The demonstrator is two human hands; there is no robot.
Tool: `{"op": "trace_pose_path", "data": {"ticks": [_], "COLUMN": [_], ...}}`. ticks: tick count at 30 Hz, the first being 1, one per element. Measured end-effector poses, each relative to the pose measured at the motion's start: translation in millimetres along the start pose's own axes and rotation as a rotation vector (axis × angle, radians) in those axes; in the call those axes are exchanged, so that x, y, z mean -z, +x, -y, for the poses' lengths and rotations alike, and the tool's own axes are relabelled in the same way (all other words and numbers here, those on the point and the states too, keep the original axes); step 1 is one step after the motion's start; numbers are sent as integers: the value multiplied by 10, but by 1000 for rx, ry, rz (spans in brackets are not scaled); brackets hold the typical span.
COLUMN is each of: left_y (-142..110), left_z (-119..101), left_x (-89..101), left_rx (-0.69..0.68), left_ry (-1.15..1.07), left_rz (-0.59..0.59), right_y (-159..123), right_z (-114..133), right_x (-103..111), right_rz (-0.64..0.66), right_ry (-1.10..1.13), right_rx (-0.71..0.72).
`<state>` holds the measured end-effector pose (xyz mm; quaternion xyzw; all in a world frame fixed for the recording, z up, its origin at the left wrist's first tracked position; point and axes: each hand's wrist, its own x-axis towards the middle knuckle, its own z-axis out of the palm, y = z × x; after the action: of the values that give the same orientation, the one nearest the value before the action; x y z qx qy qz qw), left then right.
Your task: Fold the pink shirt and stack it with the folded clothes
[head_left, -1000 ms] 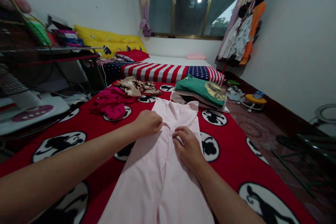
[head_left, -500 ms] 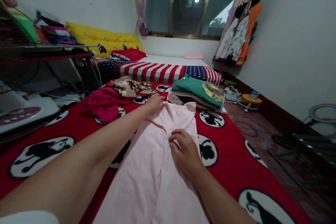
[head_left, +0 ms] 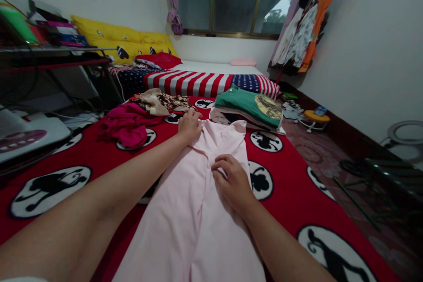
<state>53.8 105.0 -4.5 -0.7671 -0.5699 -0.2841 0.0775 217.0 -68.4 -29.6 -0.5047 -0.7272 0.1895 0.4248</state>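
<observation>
Moved since a second earlier: left hand (head_left: 191, 128), from the middle fold out to the far left corner of the pink garment (head_left: 185, 194). Left grip: fingers bent over the corner; pinched or merely pressed, cannot tell. Right hand (head_left: 234, 179): fingers loosely curled, tips at the central fold, nothing seen clenched.

Pink garment: laid lengthwise along the middle of the red cover (head_left: 284, 185), far end just short of the green stack (head_left: 243, 102), near end out of view. Creased at the centre, turned up at the far right corner. Probable handling: light, soft, limp, quick to wrinkle, not fragile. Best holds: both far corners, pinched along the edge.

Also on the red cover: green stack, towards the far right corner; magenta cloth (head_left: 128, 125), crumpled by the left edge; patterned cloth (head_left: 157, 101), touching the magenta one, near the far left corner.
</observation>
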Motion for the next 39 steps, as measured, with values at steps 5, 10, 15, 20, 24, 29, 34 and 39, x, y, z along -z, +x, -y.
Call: {"op": "trace_pose_path", "data": {"ticks": [5, 10, 15, 20, 24, 29, 34, 39], "left_y": [-467, -1251, -1821, -2148, -2316, -2345, -2345, -2366], "left_z": [229, 437, 493, 416, 375, 514, 578, 451], "left_x": [290, 843, 1345, 1615, 1675, 1719, 1902, 1885], "left_rx": [-221, -406, -466, -461, -536, -537, -515, -588], "left_ry": [-254, -372, -410, -477, -503, -480, -437, -452], "left_rz": [164, 382, 572, 658, 652, 622, 714, 698], "right_y": [-3, 1, -20, -16, -48, -342, -903, -1295], "right_z": [-7, -13, -41, -20, 24, 96, 263, 389], "right_x": [25, 26, 14, 35, 161, 607, 1154, 1204], "right_rz": [2, 7, 3, 2, 107, 359, 674, 718], "right_ry": [42, 61, 73, 85, 44, -101, -321, -436], "right_rx": [5, 5, 33, 21, 29, 150, 152, 139]}}
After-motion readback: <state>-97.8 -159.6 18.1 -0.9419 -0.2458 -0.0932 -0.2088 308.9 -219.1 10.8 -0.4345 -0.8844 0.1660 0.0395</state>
